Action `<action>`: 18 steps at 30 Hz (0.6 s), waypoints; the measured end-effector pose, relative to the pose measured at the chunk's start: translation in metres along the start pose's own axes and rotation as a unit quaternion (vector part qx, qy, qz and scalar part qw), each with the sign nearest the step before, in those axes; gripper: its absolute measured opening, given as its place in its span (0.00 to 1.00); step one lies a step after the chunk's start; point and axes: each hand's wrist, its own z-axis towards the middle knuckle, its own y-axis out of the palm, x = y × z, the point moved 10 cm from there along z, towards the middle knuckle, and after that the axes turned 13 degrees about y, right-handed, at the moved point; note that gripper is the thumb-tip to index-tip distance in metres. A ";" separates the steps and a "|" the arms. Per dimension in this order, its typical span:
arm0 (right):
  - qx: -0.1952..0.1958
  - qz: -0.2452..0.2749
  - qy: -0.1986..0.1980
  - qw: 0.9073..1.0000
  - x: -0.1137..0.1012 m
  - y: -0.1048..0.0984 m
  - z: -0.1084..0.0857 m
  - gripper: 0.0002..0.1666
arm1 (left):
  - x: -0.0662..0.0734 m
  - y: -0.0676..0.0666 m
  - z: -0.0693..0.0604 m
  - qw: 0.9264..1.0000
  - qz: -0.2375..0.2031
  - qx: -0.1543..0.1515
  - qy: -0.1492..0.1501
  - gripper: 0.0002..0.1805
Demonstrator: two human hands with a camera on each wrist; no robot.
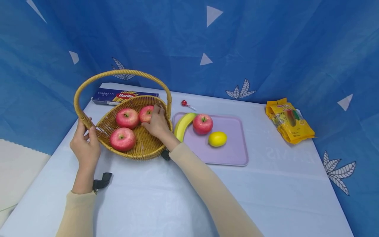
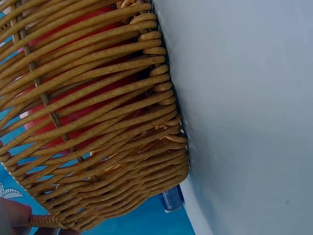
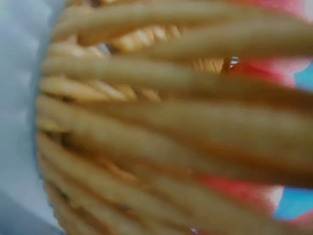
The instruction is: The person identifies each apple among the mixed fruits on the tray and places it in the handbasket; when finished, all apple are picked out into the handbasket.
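A wicker basket [image 1: 146, 144] with a tall arched handle stands on the left side of the table, two red apples [image 1: 127, 118] in its left half. My left hand [image 1: 86, 144] grips the foot of the handle at the left rim; its fingertips [image 2: 14, 214] show at the corner of the left wrist view. Reaching inside the basket, my right hand [image 1: 158, 123] has its fingers curled over a third apple [image 1: 145, 114], partly hidden beneath them. In the right wrist view the blurred basket weave [image 3: 146, 127] fills the frame and hides that hand.
Right of the basket lies a lilac tray [image 1: 234, 154] with a banana [image 1: 182, 126], an apple [image 1: 202, 124] and a lemon [image 1: 217, 139]. Behind are a spaghetti box [image 1: 108, 96] and a lollipop [image 1: 185, 103]. A yellow snack bag [image 1: 290, 121] lies far right.
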 end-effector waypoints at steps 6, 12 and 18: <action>0.009 -0.002 -0.047 0.999 -0.007 -0.008 -0.013 0.53 | 0.000 -0.001 -0.001 1.000 0.003 0.003 -0.001 0.21; 0.001 0.031 -0.126 0.991 -0.014 -0.025 -0.043 0.50 | 0.000 -0.002 -0.001 1.000 0.006 0.004 0.002 0.21; -0.016 0.058 -0.165 0.984 -0.009 -0.044 -0.077 0.48 | 0.000 0.000 0.000 1.000 0.007 0.001 0.004 0.20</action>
